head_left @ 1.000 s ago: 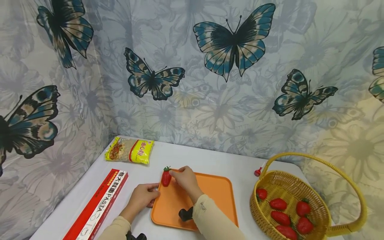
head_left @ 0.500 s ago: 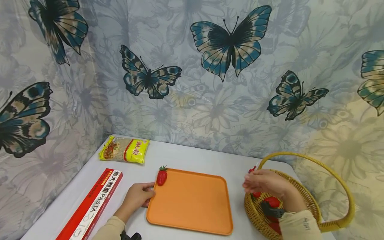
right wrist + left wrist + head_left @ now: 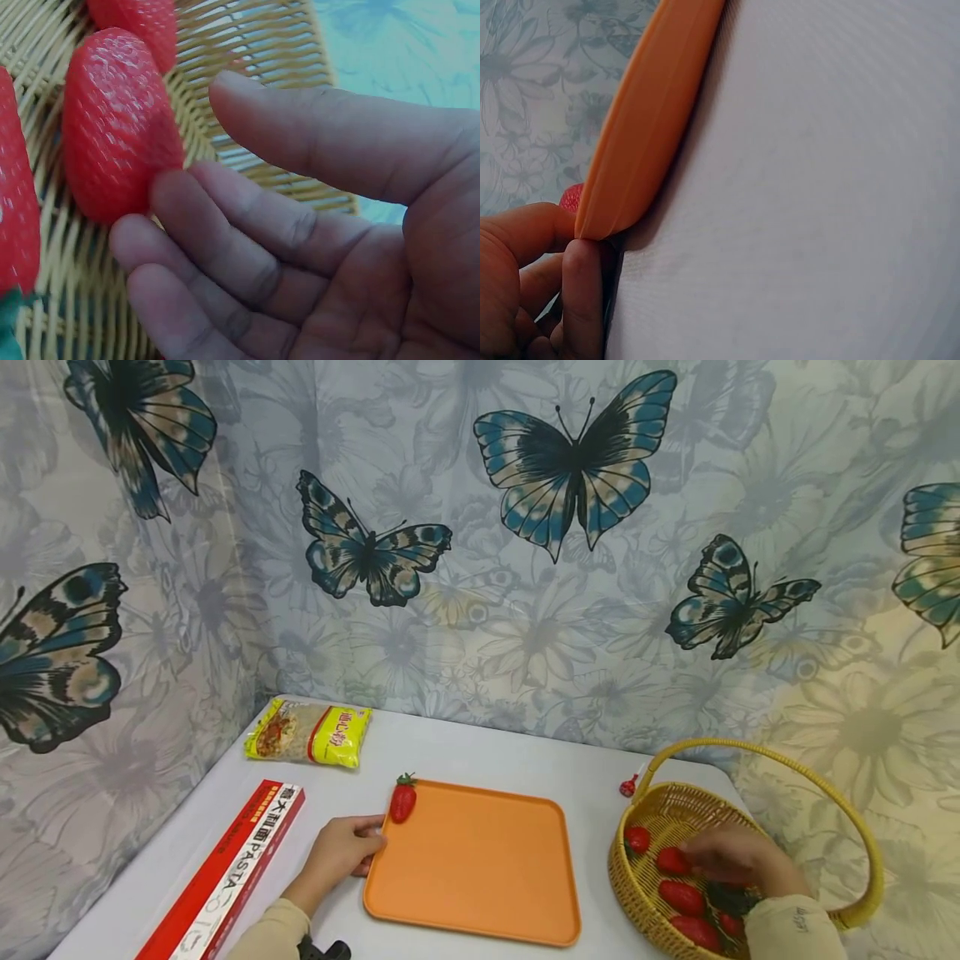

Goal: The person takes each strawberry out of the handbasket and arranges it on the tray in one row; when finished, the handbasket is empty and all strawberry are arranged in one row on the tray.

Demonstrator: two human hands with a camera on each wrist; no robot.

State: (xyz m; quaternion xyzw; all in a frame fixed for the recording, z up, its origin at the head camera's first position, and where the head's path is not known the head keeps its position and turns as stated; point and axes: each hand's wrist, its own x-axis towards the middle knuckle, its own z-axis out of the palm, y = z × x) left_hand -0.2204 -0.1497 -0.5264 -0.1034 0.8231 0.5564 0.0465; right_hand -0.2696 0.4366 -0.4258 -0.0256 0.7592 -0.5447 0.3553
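Observation:
My left hand [image 3: 342, 847] pinches the left rim of the orange tray [image 3: 480, 868] between thumb and fingers; in the left wrist view the tray [image 3: 649, 127] shows side-on. A red strawberry [image 3: 402, 802] with green leaves lies in the tray's far left corner. Inside the yellow wicker basket [image 3: 630, 893], my right hand [image 3: 738, 852] reaches over several strawberries. In the right wrist view, the fingertips of the right hand [image 3: 300, 225] are at one strawberry [image 3: 120, 127], while the thumb stands apart from it. The hand partly hides other strawberries in the head view.
A red and white pasta box [image 3: 225, 872] lies left of the left arm. Behind it is a yellow bag of pasta [image 3: 309, 732]. A small red-wrapped lollipop [image 3: 628, 786] lies beside the basket, whose tall handle [image 3: 817, 781] arches above the right hand.
My right hand has let go of the strawberry at the tray's corner and moved right, then down into the basket. The left hand stays at the tray's rim.

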